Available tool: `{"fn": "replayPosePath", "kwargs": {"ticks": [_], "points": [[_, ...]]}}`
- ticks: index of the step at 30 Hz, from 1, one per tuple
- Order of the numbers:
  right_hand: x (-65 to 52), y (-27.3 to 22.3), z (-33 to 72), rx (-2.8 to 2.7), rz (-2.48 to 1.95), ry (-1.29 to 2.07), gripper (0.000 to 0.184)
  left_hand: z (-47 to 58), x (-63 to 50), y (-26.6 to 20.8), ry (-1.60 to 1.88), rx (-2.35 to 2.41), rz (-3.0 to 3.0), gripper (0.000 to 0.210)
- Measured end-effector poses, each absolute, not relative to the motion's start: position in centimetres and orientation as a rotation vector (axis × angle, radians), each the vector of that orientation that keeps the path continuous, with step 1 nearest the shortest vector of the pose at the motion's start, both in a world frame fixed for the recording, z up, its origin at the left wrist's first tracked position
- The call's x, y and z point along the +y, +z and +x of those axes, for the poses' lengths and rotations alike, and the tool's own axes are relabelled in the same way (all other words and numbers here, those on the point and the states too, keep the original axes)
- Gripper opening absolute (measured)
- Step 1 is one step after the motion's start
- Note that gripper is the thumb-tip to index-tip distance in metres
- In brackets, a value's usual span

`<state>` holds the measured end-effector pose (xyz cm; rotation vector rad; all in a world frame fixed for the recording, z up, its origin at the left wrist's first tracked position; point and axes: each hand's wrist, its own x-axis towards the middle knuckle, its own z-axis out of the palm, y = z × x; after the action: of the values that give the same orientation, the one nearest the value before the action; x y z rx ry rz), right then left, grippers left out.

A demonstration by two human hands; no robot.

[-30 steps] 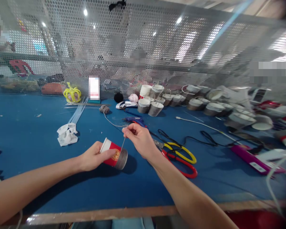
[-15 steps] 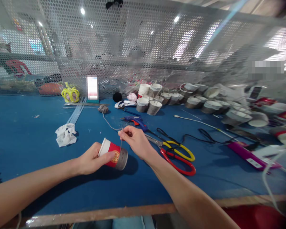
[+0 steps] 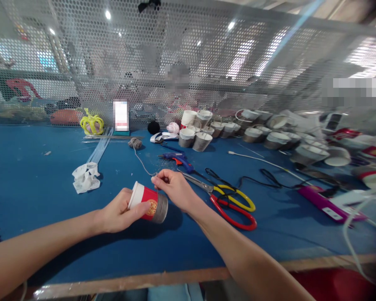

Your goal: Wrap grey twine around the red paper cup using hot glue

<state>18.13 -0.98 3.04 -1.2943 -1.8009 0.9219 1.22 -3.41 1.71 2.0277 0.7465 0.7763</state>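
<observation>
While the left hand [image 3: 117,213] holds a red-and-white paper cup [image 3: 148,194] tipped on its side, its grip closed around the rim end with the thumb lying across the gold print, the right hand [image 3: 174,188] has its grip pinched on a strand of gray yarn [image 3: 141,161] just above the cup. The cup is in front of the person, near the middle of the blue surface [image 3: 113,251] and seemingly held off it, with the rim toward the left and the base toward the right. The yarn runs back to a small gray ball [image 3: 135,143] farther off. As for progress, the winding looks partly done: 1 gray band [image 3: 162,209] covers the base end, while the red middle and the white rim end are bare (how much more is to be covered, the cup alone cannot tell). The gray-wrapped cups [image 3: 202,142] at the back, white only near their rims, suggest that the red part is what is left. To the right of the hands lie a blue glue gun [image 3: 178,158] and 1 pair of scissors [image 3: 210,189] with red and yellow handles, neither of them held.
</observation>
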Motion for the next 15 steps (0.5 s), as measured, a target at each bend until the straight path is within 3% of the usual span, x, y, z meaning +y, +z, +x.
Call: {"fn": "replayPosePath", "kwargs": {"ticks": [15], "points": [[-0.91,2.47,17.99,-1.789,-1.283,1.026,0.021,1.30,-3.49,1.87,0.835,0.664,2.226,0.029]]}}
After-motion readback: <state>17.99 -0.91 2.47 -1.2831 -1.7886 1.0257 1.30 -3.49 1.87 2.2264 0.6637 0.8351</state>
